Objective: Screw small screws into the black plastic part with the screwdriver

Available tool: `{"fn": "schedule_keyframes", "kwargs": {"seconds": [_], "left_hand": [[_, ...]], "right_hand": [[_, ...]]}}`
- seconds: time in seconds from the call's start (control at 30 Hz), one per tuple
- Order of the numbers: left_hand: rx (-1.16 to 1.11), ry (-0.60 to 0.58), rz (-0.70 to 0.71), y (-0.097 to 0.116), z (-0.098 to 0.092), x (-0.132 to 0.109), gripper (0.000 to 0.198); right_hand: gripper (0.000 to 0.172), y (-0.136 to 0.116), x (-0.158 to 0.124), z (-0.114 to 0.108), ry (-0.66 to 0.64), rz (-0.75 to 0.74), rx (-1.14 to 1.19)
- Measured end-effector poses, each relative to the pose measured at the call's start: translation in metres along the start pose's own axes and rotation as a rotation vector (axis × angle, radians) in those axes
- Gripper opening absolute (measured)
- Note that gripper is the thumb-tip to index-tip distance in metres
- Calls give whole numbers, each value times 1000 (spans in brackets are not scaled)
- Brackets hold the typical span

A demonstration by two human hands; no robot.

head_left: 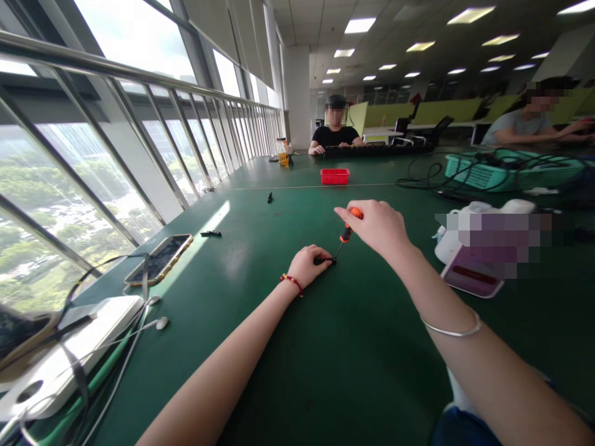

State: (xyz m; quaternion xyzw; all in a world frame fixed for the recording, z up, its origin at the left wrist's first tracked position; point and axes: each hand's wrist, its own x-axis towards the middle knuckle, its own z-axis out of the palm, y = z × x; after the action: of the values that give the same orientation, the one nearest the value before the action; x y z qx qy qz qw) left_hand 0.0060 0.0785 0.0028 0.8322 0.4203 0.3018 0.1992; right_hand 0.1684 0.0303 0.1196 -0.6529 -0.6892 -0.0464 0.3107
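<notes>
Head view, the only one. Left hand (309,263) rests low on the green table (260,347), fingers curled down and closed over a small black part (324,261), pinning it flat so it cannot slide or turn; only a sliver of the part shows past the fingertips, so its shape cannot be told. Right hand (379,226) is raised above and just right of it, closed around the orange-and-black handle of a screwdriver (346,236), index finger laid along the orange cap, which suits pressing down along the shaft. The tool leans down and to the left, its thin tip meeting the part at the left fingertips; whether the tip sits in a screw head is too small to see. Both forearms lie out over the table, a red cord on the left wrist, a silver bangle on the right. Two more small black pieces (211,233) (270,197) lie apart, further out to the left. A red tray (334,176) sits well beyond the hands, in the middle of the table. A phone (158,258) lies face up near the window edge, with a white device and earphone cable (139,328) nearer the camera. A teal basket (488,173) with tangled black cables stands at far right. Two other people sit at the far end, their hands on their own work, well apart from this one.
</notes>
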Motion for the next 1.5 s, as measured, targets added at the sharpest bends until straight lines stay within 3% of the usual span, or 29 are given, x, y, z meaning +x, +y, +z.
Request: {"fn": "schedule_keyframes", "kwargs": {"seconds": [0.1, 0.2, 0.33, 0.47, 0.53, 0.67, 0.8, 1.03, 1.17, 1.4, 1.5], "left_hand": [[1, -1, -2, 0, 0, 0, 12], [-2, 0, -7, 0, 0, 0, 13], [2, -1, -8, 1, 0, 0, 13], [1, -5, -11, 1, -1, 0, 13], [3, -7, -10, 1, -1, 0, 13], [7, -2, -10, 1, -1, -1, 13], [6, 2, -11, 1, -1, -1, 13], [2, -5, -9, 0, 1, -1, 13], [9, -8, -7, -1, 0, 0, 14], [13, -10, -2, 1, 0, -1, 14], [16, -10, -5, 1, 0, -1, 14]], "right_hand": [[14, 0, 0, 1, 16, 4, 7], [15, 0, 0, 1, 2, -9, 27], [33, 0, 0, 1, 7, 14, -5], [14, 0, 0, 1, 16, 17, 2], [15, -1, 0, 1, 2, 11, 26], [35, -1, 0, 0, -34, 26, 3], [16, -1, -1, 0, -21, 21, -1], [32, -4, -2, 0, -19, 20, -69], [19, -5, -3, 0, -23, 19, -61], [33, -7, -3, -2, -38, 42, -57], [19, -7, -3, -2, -25, 33, -53]]}}
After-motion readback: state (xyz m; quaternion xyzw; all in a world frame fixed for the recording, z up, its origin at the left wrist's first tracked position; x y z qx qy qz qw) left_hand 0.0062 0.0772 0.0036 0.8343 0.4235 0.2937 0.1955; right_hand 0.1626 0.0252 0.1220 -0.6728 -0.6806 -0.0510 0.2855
